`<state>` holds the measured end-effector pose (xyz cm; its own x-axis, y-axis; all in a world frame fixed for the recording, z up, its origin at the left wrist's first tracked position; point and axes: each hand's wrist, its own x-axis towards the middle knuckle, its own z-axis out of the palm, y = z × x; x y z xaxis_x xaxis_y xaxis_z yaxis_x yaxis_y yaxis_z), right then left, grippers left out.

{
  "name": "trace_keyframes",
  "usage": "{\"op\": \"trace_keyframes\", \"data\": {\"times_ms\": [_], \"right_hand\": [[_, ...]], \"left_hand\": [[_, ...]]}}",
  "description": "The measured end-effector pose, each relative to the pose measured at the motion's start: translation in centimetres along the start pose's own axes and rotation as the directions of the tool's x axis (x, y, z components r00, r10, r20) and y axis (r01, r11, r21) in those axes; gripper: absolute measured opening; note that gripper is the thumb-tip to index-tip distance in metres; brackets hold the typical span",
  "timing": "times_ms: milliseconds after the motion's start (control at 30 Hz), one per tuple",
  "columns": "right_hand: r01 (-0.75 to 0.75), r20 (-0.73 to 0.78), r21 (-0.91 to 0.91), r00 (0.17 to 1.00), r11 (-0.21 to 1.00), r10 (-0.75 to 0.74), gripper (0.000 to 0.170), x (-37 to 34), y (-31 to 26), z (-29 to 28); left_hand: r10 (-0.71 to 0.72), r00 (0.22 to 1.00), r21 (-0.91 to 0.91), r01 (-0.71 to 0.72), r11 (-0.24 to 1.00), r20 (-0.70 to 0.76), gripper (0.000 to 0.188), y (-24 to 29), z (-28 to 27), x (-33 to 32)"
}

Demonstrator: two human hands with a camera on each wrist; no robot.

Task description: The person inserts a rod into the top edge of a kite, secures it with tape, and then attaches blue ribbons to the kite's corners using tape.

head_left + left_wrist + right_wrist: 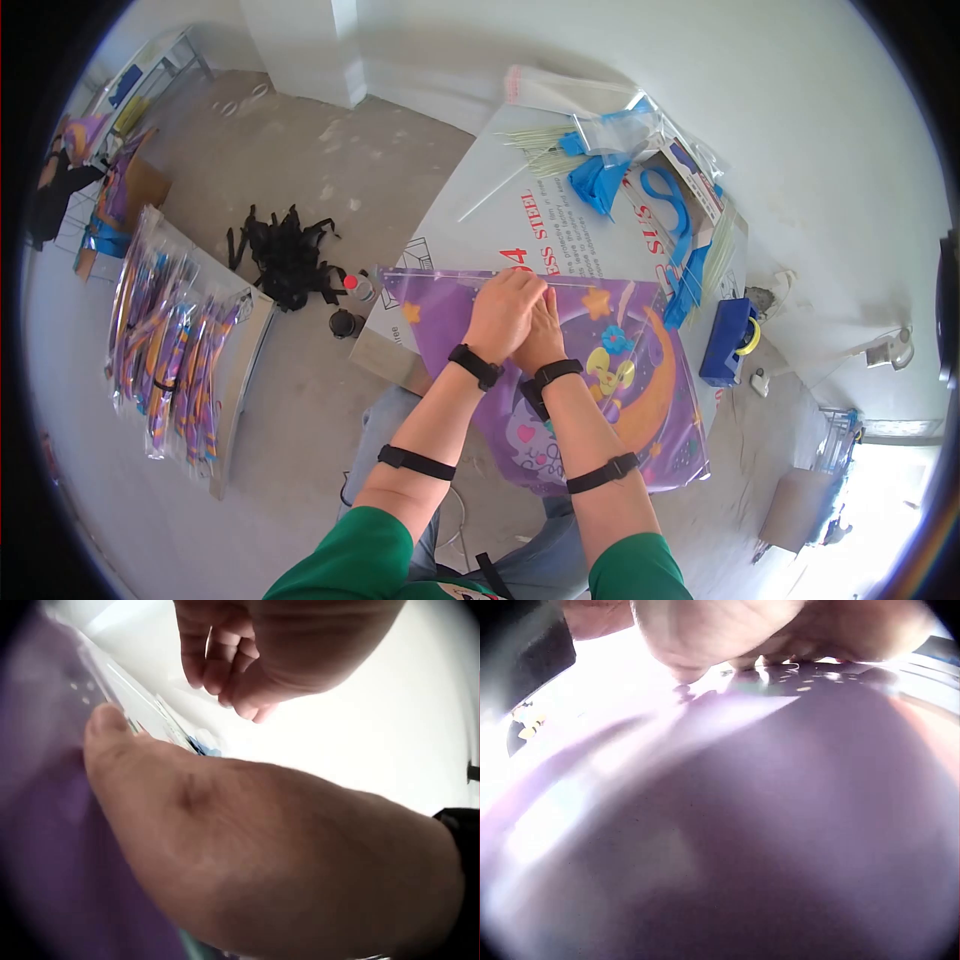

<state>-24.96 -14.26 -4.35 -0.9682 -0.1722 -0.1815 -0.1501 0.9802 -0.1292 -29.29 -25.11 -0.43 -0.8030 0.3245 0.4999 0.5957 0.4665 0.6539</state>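
Across the lap and board lies a purple printed sheet (450, 320) with stars and a moon, a thin pale rod along its far edge. Both hands meet at that edge. My left hand (500, 312) overlaps the right; in the left wrist view its fingers (217, 667) curl toward the thumb, and what they touch is unclear. My right hand (541, 335) pinches the sheet's edge, its thumb (109, 727) lying along the purple surface (45, 802); its other fingers are hidden. In the right wrist view the sheet (780, 810) fills most of the frame below the hands.
The printed board (460, 220) carries blue ribbons (600, 185), pale sticks (540, 150), clear bags and a box. A blue tape dispenser (727, 342) is at the right. Leftward are a black bundle (285, 255), a bottle (360, 288) and bagged purple-orange pieces (175, 350).
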Motion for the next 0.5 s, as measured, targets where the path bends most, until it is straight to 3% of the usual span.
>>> {"op": "trace_keyframes", "data": {"times_ms": [67,100,133,300,367,433,500], "right_hand": [[0.018,0.028,-0.023,0.999,1.000,-0.017,0.064,0.1,-0.5,-0.9],[-0.014,0.011,0.051,1.000,0.999,0.013,0.062,0.1,-0.8,-1.3],[-0.044,-0.004,0.126,0.999,0.991,0.045,0.060,0.2,-1.2,-1.9],[-0.013,-0.151,0.059,0.988,0.998,0.022,0.063,0.4,-1.0,0.2],[0.000,-0.226,0.018,0.974,1.000,0.004,0.064,0.5,-0.7,0.9],[0.009,-0.295,-0.021,0.955,1.000,-0.015,0.065,0.4,-0.5,1.2],[-0.001,-0.267,-0.091,0.963,0.996,-0.024,0.065,0.1,-0.4,0.8]], "left_hand": [[0.036,0.999,-0.105,-0.038,0.994,-0.018,0.008,0.6,1.2,-0.1],[0.035,0.999,-0.106,-0.037,0.994,-0.020,0.008,0.7,1.6,-0.2],[0.039,0.999,-0.067,-0.039,0.997,-0.003,0.011,0.9,1.6,-0.2],[0.022,1.000,0.031,-0.021,0.999,-0.016,0.017,2.9,2.9,-0.3],[-0.023,0.996,0.172,0.007,0.985,0.090,0.016,4.0,3.5,-0.6],[0.014,0.987,0.099,-0.030,0.995,0.162,0.016,4.6,2.9,-0.4],[0.057,0.971,0.026,-0.064,0.998,0.233,0.017,4.7,3.2,-0.5]]}}
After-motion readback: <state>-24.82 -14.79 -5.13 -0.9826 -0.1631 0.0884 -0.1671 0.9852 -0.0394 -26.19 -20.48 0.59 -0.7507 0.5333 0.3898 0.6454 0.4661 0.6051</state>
